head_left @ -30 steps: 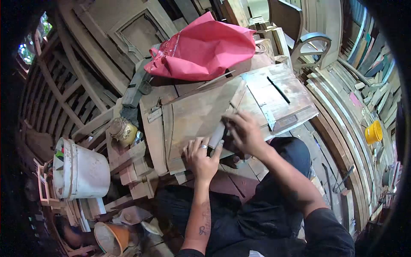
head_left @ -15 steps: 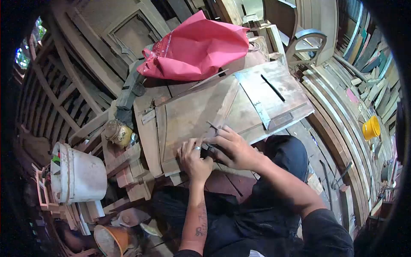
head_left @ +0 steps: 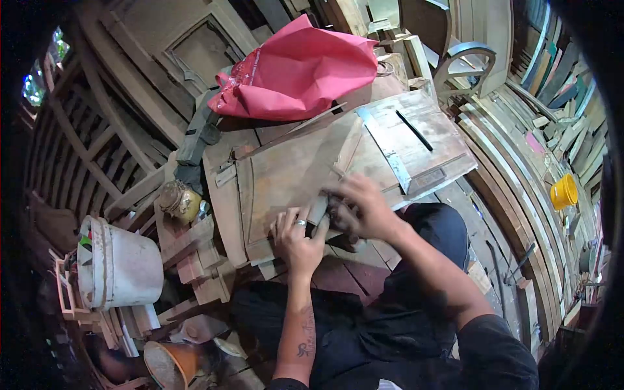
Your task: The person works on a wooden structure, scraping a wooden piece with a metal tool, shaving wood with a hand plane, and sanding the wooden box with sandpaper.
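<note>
My left hand (head_left: 296,232), with a ring on one finger, is at the near edge of a wooden panel (head_left: 292,159). Its fingers and thumb close around a small brownish piece of wood (head_left: 317,210). Just to the right, my right hand (head_left: 364,207) is smeared by motion. A thin stick-like tool (head_left: 336,171) pokes out above its fingers; its kind and lower end cannot be made out. A metal square (head_left: 385,153) lies across the panel, with a dark slim bar (head_left: 414,130) beyond it.
A pink bag (head_left: 302,75) lies behind the panel. To the left stand a jar (head_left: 179,200) and a white bucket (head_left: 127,263). Long planks (head_left: 513,214) and a yellow bucket (head_left: 563,193) are on the right. An orange container (head_left: 172,364) sits low at the left.
My right hand has shifted slightly right, away from my left hand, and is now blurred. The thin tool moved with it. More of the small wood piece shows; my left hand has stayed nearly still.
</note>
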A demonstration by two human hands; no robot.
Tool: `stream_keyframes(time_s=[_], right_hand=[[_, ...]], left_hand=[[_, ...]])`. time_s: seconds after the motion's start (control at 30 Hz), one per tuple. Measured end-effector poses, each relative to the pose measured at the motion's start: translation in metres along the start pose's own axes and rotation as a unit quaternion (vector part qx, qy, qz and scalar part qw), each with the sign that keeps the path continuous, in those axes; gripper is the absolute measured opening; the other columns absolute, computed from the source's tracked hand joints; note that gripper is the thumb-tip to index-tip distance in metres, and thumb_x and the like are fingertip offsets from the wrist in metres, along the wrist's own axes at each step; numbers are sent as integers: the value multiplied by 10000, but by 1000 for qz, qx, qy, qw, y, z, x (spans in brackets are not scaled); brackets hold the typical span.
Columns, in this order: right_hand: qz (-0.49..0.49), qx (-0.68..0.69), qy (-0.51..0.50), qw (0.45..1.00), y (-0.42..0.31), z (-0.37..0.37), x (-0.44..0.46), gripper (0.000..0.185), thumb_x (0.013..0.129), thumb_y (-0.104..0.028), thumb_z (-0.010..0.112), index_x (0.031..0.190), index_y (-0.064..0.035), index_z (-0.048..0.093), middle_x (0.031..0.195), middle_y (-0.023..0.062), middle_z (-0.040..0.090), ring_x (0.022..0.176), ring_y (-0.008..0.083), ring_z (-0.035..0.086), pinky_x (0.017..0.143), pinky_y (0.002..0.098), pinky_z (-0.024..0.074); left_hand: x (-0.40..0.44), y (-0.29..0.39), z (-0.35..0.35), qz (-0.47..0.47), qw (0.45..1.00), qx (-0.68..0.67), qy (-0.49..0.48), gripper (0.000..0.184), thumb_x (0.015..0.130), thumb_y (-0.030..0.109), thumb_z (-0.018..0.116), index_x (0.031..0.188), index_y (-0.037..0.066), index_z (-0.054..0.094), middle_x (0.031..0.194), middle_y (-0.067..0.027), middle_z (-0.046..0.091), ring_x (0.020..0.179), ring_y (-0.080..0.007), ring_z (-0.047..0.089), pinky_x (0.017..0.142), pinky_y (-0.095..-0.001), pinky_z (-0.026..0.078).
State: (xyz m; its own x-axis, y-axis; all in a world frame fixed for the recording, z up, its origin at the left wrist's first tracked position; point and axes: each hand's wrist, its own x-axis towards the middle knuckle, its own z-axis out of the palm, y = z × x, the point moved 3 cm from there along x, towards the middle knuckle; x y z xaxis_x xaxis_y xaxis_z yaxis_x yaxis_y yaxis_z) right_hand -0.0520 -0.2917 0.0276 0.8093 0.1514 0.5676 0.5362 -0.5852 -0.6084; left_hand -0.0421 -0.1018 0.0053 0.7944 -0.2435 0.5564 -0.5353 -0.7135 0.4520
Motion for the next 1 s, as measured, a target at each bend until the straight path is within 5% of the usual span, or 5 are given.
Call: stream_keyframes(time_s=[0.07, 0.27, 0.47, 0.8, 1.0], right_hand=[[24, -17, 66, 997, 18, -4, 7, 426, 854, -56, 732, 1279, -54, 697, 1116, 192, 660, 1044, 423, 609, 903, 513, 510], [-86, 56, -49, 993, -29, 23, -12, 499, 850, -79, 760, 1344, -85, 696, 1074, 142, 616, 1092, 380, 565, 958, 500, 487], [-71, 28, -50, 996, -17, 12, -2, 509, 831, -119, 800, 1335, -132, 736, 1024, 84, 607, 1007, 354, 545, 909, 459, 494], [-19, 54, 17, 998, -17, 17, -9, 483, 842, 12, 718, 1321, -50, 696, 1055, 161, 581, 1016, 381, 570, 912, 473, 520], [-27, 69, -37, 997, -22, 20, -13, 491, 869, -42, 726, 1357, -70, 676, 1089, 159, 564, 1077, 388, 560, 965, 487, 517]], left_hand=[[1, 0, 2, -8, 1000, -8, 16, 435, 751, 229, 837, 1158, 92, 766, 1040, -88, 680, 1024, -359, 622, 928, -491, 461], [-2, -5, 3, 4, 1000, 6, 0, 352, 781, 167, 755, 1119, 71, 750, 1044, -97, 668, 1028, -366, 620, 938, -494, 454], [-1, -6, 2, -7, 1000, 17, -14, 332, 786, 201, 764, 1095, 82, 749, 1037, -93, 656, 1029, -343, 624, 920, -470, 442], [2, 2, 0, -10, 999, -25, 19, 358, 789, 197, 810, 1140, 132, 780, 1042, -48, 679, 1005, -323, 632, 941, -470, 449], [5, 4, -3, -39, 999, -10, -16, 529, 764, 88, 721, 1290, 148, 743, 1220, -74, 710, 1236, -321, 599, 1057, -487, 400]])
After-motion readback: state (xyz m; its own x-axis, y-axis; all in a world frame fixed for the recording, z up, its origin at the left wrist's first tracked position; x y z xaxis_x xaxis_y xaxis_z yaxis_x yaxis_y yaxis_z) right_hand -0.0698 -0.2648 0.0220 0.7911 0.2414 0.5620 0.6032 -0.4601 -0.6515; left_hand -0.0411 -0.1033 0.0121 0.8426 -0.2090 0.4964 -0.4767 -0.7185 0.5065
